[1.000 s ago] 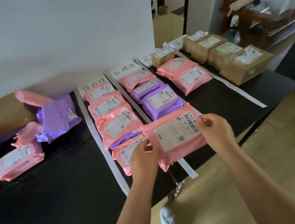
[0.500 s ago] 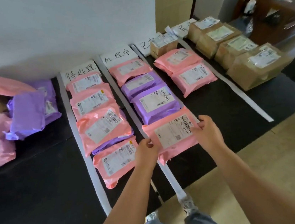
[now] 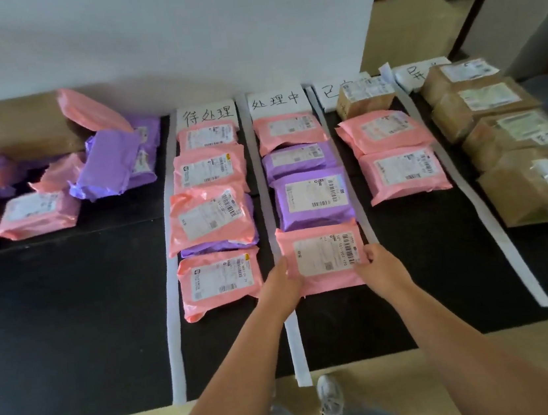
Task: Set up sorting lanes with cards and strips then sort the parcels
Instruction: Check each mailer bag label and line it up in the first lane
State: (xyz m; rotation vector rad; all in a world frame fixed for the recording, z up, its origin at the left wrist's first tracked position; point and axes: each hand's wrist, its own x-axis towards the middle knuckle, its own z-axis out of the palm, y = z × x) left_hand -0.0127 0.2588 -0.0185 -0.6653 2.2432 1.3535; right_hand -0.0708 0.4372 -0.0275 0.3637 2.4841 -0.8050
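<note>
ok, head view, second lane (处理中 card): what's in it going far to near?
White handwritten 处理中 card → pink plastic mailer parcel → small purple plastic mailer parcel → larger purple plastic mailer parcel → pink labelled mailer parcel held at its edges by the left hand and right hand.

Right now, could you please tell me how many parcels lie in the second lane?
4: pink parcel by the card, two purple parcels behind each other, and nearest pink parcel under both hands. None seems hidden.
</note>
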